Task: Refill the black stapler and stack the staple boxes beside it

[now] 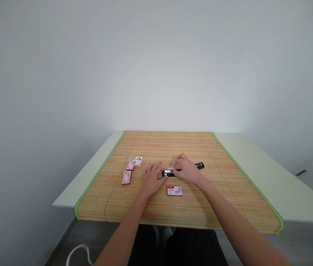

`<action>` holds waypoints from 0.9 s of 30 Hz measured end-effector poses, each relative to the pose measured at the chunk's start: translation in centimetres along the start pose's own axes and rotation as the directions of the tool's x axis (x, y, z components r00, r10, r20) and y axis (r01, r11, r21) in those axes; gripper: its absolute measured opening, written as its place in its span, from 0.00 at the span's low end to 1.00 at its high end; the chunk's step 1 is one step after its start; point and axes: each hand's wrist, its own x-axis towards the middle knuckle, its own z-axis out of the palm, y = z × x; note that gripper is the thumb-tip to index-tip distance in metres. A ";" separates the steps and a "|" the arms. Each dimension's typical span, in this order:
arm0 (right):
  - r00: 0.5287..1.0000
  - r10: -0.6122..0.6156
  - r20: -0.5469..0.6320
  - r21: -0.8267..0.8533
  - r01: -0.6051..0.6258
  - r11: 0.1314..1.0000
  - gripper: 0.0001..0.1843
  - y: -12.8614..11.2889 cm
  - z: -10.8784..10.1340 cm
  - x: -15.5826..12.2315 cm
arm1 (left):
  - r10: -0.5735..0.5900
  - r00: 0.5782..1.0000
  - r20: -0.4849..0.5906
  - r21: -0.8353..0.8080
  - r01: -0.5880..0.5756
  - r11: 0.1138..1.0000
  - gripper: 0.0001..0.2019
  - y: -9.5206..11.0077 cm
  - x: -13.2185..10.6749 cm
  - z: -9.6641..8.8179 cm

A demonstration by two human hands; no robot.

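Note:
A black stapler (200, 165) lies opened out flat on the bamboo mat, its metal channel showing at the left end. My left hand (152, 179) has its thumb and forefinger on either side of that left end, holding it, with the other fingers spread on the mat. Over the middle of the stapler, my right hand (185, 170) pinches a silver-grey strip of staples (170, 169) close to the channel. The right hand hides part of the stapler. Just in front of it lies a red-and-white staple box (174, 191).
Left of my hands, two more red-and-white boxes (126, 177) lie near a small white box (138, 161) with a dark picture. The mat (200, 214) has green edging and covers the middle of a white table (278, 184) against a wall.

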 end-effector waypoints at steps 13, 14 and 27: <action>0.995 -0.041 0.086 0.024 0.039 0.999 0.08 0.7 0.3 0.1 | 0.018 1.000 0.000 -0.041 -0.018 0.999 0.15 -0.3 0.0 0.0; 0.995 -0.044 0.091 0.022 0.042 0.999 0.08 0.7 0.3 0.2 | 0.017 1.000 0.002 -0.042 -0.017 0.999 0.15 -0.3 0.0 0.0; 0.994 -0.074 0.081 0.042 0.071 0.997 0.08 1.7 0.6 0.6 | 0.004 1.000 0.008 -0.002 -0.004 1.000 0.16 -0.4 0.0 0.2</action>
